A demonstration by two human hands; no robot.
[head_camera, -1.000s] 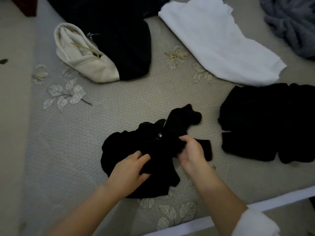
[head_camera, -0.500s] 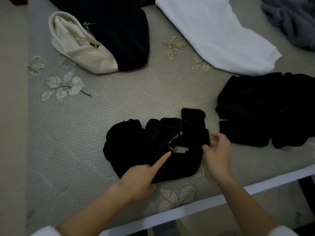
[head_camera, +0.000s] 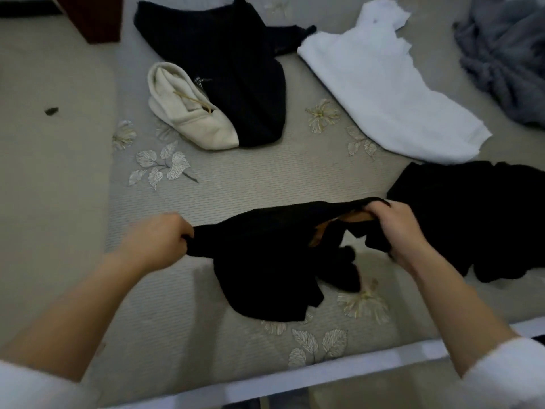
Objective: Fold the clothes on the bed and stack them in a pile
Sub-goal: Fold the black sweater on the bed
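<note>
1. Near the bed's front edge, your black garment [head_camera: 265, 261] hangs stretched between both fists, its lower part resting on the mattress [head_camera: 250, 172].
2. Your left hand [head_camera: 159, 240] and right hand [head_camera: 395, 228] each clutch an end.
3. Beside your right hand lies another black heap [head_camera: 477, 219], possibly already folded.

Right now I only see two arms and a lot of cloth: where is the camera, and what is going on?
No machine here: a person wears a camera on the head, looking down at their own bare hands over a bed with a leaf-patterned cover. The left hand and right hand each grip one end of a black garment, stretching it out and lifting its top edge. Elsewhere on the bed lie a cream and black garment, a white top, a grey bundle and a black heap beside the right hand.
</note>
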